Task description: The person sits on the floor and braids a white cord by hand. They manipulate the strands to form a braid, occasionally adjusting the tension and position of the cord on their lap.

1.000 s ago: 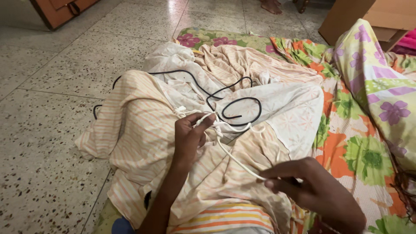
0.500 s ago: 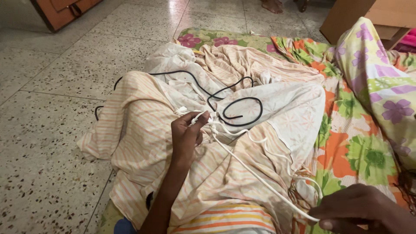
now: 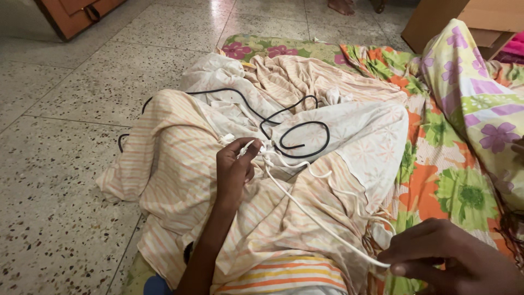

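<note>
Pinching the white cord (image 3: 305,210) at both ends: my left hand (image 3: 233,169) has thumb and fingertips closed on the knotted bunch where the cord leaves the striped cloth (image 3: 180,164), and my right hand (image 3: 447,259) has finger and thumb together on the free end, low and to the right. Cord runs in a nearly straight, taut line between the two hands, across the cloth on my lap. A thinner loop of it lies slack just above the right hand. A black cable (image 3: 297,136) curls on the white floral sheet (image 3: 360,136) just beyond the left fingertips, close to the knot but apart from the cord. Judgement: to do this pull well, I would keep the left pinch firm at the knot so the gathers do not bunch, draw with the right along the cord's own line, not upward, and keep the black cable out of the run. Against the frame half a second ago: the left hand sits at the same spot with the same grip; the right hand has come slightly up and in toward the left, its pinch point a little nearer the lap; the cord is about as taut; the cable and sheets lie unchanged.
</note>
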